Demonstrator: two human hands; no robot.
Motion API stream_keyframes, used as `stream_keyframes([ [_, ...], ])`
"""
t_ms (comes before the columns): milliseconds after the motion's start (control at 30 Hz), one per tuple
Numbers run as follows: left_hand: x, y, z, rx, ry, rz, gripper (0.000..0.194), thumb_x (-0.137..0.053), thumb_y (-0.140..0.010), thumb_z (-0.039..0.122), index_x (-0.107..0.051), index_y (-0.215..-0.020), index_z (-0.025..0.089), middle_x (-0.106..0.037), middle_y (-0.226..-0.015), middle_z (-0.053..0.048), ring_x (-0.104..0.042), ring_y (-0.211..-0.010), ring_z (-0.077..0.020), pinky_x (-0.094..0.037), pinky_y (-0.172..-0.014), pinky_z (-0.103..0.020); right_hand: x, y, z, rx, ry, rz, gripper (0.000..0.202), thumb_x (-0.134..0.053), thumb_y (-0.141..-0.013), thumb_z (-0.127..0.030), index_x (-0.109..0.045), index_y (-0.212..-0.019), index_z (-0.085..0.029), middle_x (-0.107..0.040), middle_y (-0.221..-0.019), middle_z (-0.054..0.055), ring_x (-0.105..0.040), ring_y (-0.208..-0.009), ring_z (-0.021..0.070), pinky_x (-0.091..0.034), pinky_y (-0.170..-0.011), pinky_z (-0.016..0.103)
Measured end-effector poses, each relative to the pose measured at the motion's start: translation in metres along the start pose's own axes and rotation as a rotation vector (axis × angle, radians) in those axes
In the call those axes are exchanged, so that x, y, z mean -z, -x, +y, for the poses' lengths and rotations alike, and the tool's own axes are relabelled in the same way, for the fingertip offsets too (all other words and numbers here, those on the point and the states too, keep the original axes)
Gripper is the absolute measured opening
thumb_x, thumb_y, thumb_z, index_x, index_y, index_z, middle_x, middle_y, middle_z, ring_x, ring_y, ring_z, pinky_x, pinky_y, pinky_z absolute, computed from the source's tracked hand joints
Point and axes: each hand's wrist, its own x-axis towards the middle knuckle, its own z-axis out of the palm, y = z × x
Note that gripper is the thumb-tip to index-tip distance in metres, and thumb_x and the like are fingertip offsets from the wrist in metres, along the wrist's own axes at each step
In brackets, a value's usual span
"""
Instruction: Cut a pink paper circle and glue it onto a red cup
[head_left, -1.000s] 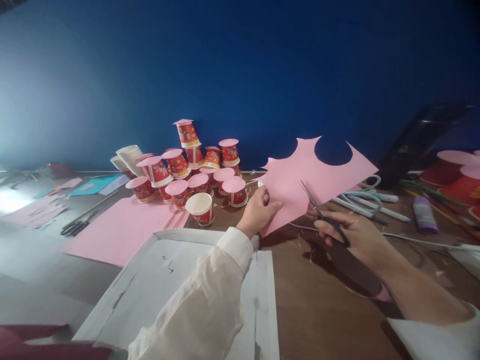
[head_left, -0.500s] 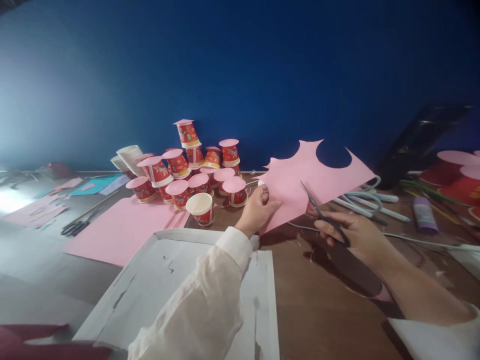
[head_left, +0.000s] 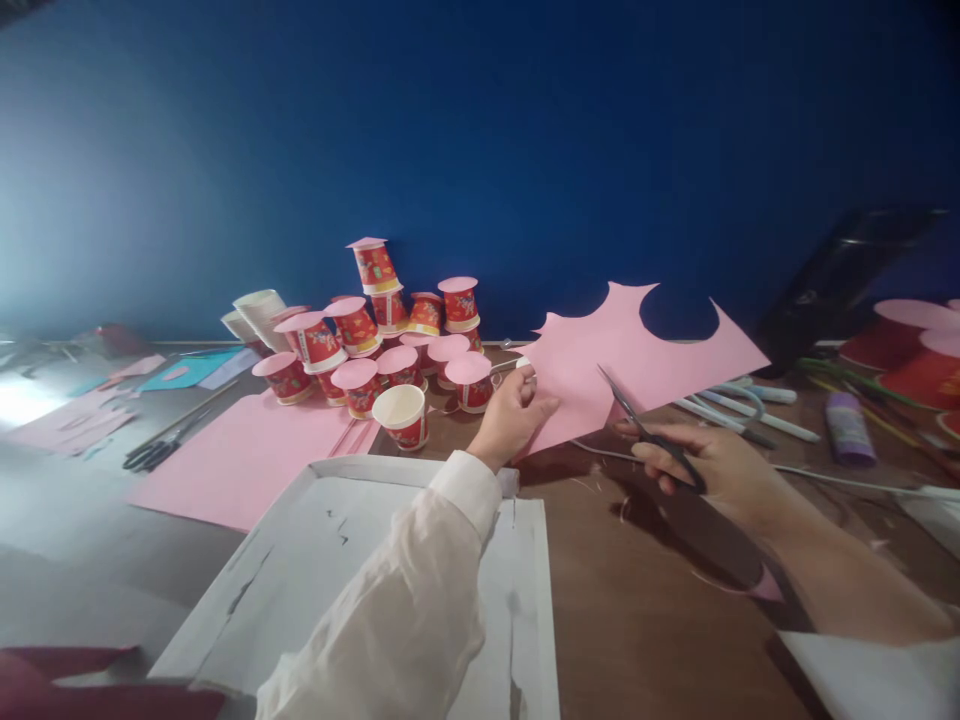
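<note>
A sheet of pink paper (head_left: 600,350) with several curved notches cut from its top edge is held up over the table. My left hand (head_left: 514,415) pinches its left side between thumb and fingers. In my right hand (head_left: 705,465) is a pair of scissors with dark handles (head_left: 664,450), its blades lying against the lower part of the paper. Behind my left hand stand several red paper cups (head_left: 313,345), stacked and upside down, with pink paper discs on top. One cup (head_left: 401,415) stands upright, its open mouth showing.
A white tray or box lid (head_left: 337,467) lies under my left arm. To its left are pink sheets (head_left: 217,470) and another pair of scissors (head_left: 154,452). A purple glue stick (head_left: 850,428), white pens (head_left: 765,412) and a cable (head_left: 847,480) lie at the right. A blue wall (head_left: 480,150) rises behind.
The pink paper has shifted slightly right and turned a little, its right corner now lower. The scissors and my right hand have moved only slightly.
</note>
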Motion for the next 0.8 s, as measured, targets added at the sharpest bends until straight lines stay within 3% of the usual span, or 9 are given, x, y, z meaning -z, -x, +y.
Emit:
stream_keyframes([
  [200, 0.000, 0.000, 0.002, -0.026, -0.066, -0.043, 0.051, -0.083, -0.076, 0.017, -0.061, -0.122, 0.014, -0.075, -0.130, -0.018, -0.072, -0.123, -0.0306, -0.053, -0.110, -0.047, -0.005, 0.003, -0.006, -0.011, -0.007, -0.007, 0.074, -0.085, -0.071, -0.068, -0.080, -0.127, -0.019, -0.067, -0.067, 0.002, -0.059, -0.056, 0.0170, -0.051, -0.052, 0.031],
  [367, -0.001, 0.002, 0.006, -0.003, -0.094, -0.097, 0.046, -0.082, -0.077, 0.018, -0.062, -0.118, 0.015, -0.078, -0.123, -0.017, -0.073, -0.120, -0.0309, -0.053, -0.111, -0.048, -0.005, 0.001, -0.003, -0.032, -0.003, 0.002, 0.080, -0.086, -0.068, -0.068, -0.079, -0.128, -0.016, -0.066, -0.066, 0.002, -0.059, -0.057, 0.0190, -0.055, -0.052, 0.034],
  [800, 0.001, 0.004, 0.011, 0.052, -0.032, -0.095, 0.057, -0.088, -0.073, 0.025, -0.062, -0.124, 0.015, -0.080, -0.115, -0.016, -0.075, -0.115, -0.0315, -0.057, -0.105, -0.048, -0.003, 0.004, -0.004, 0.044, 0.023, 0.012, 0.062, -0.087, -0.072, -0.059, -0.084, -0.117, -0.017, -0.067, -0.071, 0.003, -0.057, -0.058, 0.0168, -0.048, -0.053, 0.031],
])
